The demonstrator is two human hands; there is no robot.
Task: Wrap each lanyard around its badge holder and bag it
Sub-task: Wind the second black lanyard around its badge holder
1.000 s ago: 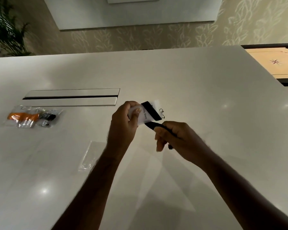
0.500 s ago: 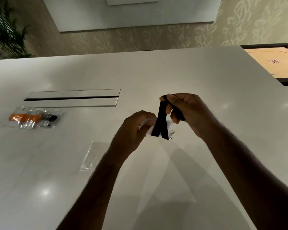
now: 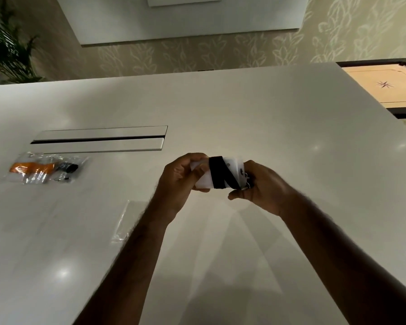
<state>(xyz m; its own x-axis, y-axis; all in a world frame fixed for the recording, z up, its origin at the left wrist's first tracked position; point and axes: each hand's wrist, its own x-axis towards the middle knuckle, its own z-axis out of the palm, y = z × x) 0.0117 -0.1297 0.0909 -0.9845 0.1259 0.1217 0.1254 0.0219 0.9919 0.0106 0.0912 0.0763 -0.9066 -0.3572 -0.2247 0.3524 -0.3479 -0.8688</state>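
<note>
A clear badge holder (image 3: pixel 231 168) is held above the white table (image 3: pixel 244 113) between both hands, with a black lanyard (image 3: pixel 217 173) wound across it in crossing bands. My left hand (image 3: pixel 181 181) grips the holder's left end, thumb on its face. My right hand (image 3: pixel 264 186) holds the right end, fingers curled under it by the small metal clip (image 3: pixel 246 181). An empty clear bag (image 3: pixel 124 219) lies flat on the table beside my left forearm. At the far left lies a filled clear bag (image 3: pixel 45 171) with an orange lanyard and a dark piece inside.
A long metal cable hatch (image 3: pixel 99 139) is set into the table behind the bags. A wooden carrom board (image 3: pixel 382 86) stands beyond the table's right edge. A potted plant (image 3: pixel 5 43) is at the back left.
My right hand carried the black strap up over the holder and back down to its right end. The lanyard now lies wound across the holder, and both hands have shifted slightly right.
</note>
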